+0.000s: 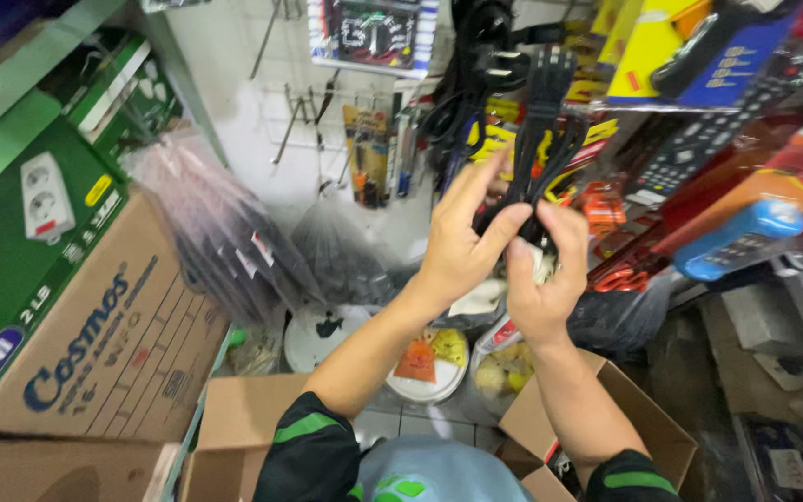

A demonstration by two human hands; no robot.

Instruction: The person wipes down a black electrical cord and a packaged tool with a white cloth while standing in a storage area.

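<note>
Black power cord (pixel 543 139), coiled into a bundle, plug end up, raised upright before hanging shop goods

Large brown cardboard box (pixel 113 344), printed in blue, at left. Green carton (pixel 20 232) picturing a white socket strip, leaning above it. Clear plastic bags (pixel 225 232) of dark goods, centre left. Bare metal wall hooks (pixel 295 121). Hanging card of small tools (pixel 369 153). Blue remote control (pixel 736 240) on the right shelf. Round white lid (pixel 322 336) low down. Open cardboard box (pixel 643 423), lower right.
</note>
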